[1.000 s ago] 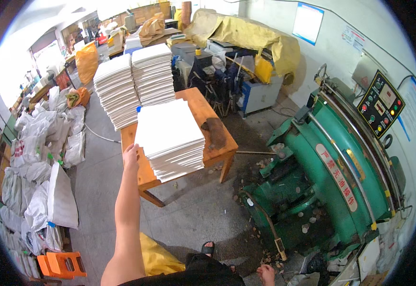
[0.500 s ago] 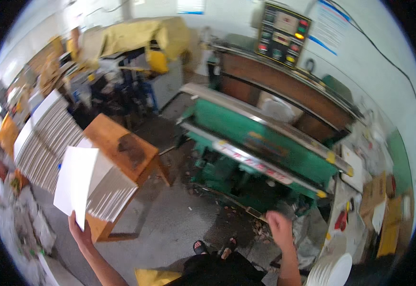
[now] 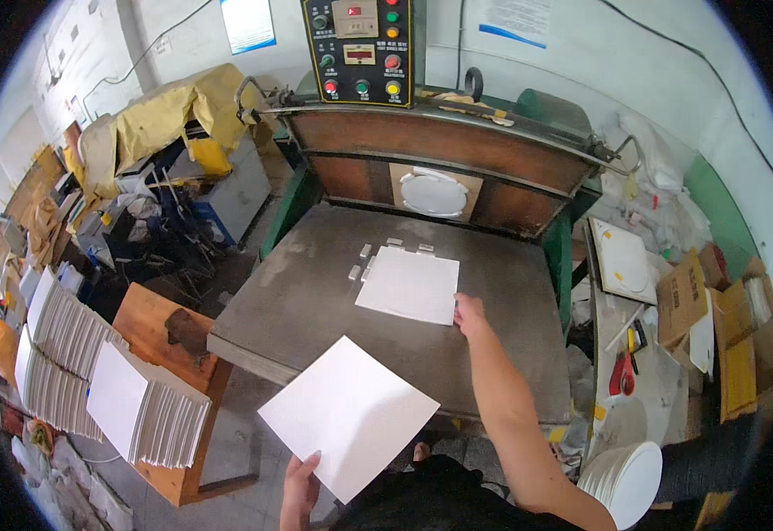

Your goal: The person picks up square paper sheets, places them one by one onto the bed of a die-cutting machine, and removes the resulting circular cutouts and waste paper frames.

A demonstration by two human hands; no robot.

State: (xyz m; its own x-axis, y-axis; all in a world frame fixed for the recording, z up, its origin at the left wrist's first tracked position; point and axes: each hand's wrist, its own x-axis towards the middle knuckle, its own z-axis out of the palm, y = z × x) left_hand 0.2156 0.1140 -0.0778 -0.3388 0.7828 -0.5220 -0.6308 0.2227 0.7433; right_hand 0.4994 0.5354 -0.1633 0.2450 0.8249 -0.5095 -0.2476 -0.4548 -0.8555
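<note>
My left hand [image 3: 301, 485] grips a blank white square board [image 3: 348, 418] by its lower left corner, thumb on top, in front of the machine bed. My right arm reaches forward over the grey bed [image 3: 289, 310]. There my right hand [image 3: 469, 314] has its fingers closed at the right edge of a second white square board [image 3: 409, 285], which lies on the bed. Several small pale blocks [image 3: 394, 242] sit along that board's far and left sides. Behind the bed, the brown upright plate [image 3: 351, 142] carries a round white form [image 3: 434, 193] on a square backing.
At left, stacks of white boards [image 3: 152, 407] stand on and beside an orange wooden bench [image 3: 143, 310]. A control panel [image 3: 360, 53] hangs above the machine. To the right are red-handled scissors [image 3: 622, 373], cardboard boxes [image 3: 683, 296] and a stack of white discs [image 3: 632, 482].
My view has turned right toward the machine, whose grey bed now lies flat. My left hand has brought a board from the stack. My right hand, empty before, is now at the board on the bed.
</note>
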